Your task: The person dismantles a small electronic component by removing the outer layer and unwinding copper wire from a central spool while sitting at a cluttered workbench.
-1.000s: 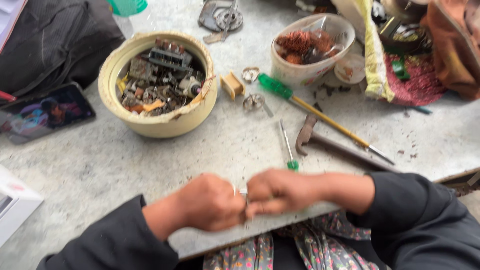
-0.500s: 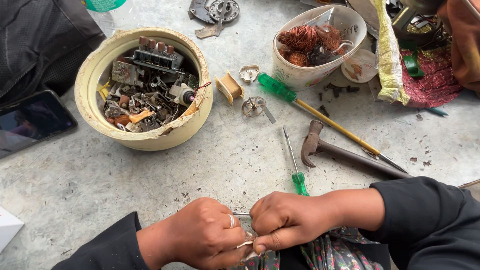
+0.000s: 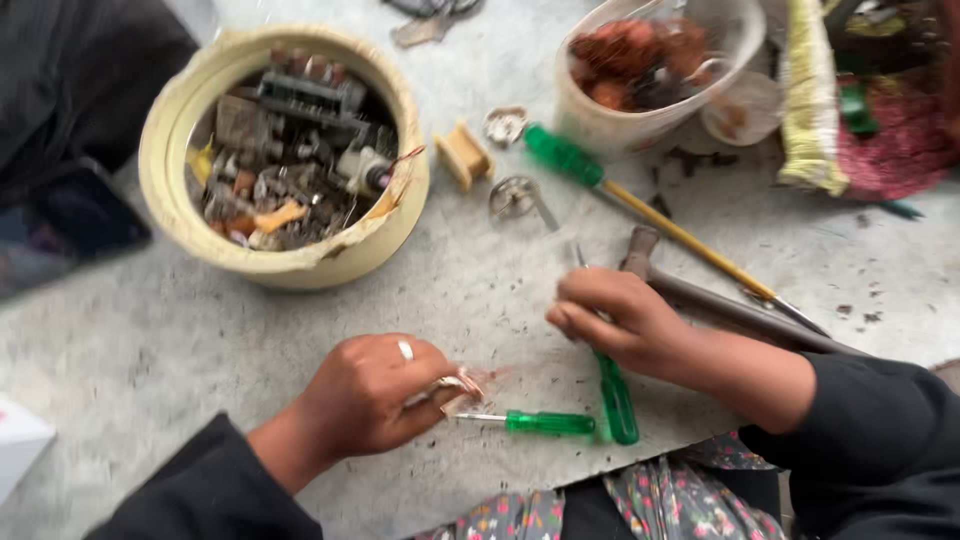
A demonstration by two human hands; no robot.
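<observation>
My left hand [image 3: 375,400] is closed near the table's front edge, pinching a small metal part with thin wire [image 3: 458,384] between thumb and fingers. My right hand [image 3: 625,322] lies a little to the right and further back, fingers curled over the shaft of a green-handled screwdriver [image 3: 618,402]; its tip sticks out beyond the hand and its handle points toward me. A smaller green-handled screwdriver [image 3: 540,423] lies flat between the two hands, touching neither.
A cream bowl [image 3: 180,115] of scrap electronic parts stands at back left. A white tub [image 3: 600,120] of copper windings is at back right. Beside it lie a long green-and-yellow screwdriver [image 3: 560,155], a dark hammer [image 3: 720,305], a small bobbin [image 3: 463,156] and a round metal piece [image 3: 513,196].
My hands were pressed together at the table's edge; now they are apart. The right hand has moved back and right onto the screwdriver, and a small screwdriver lies between them.
</observation>
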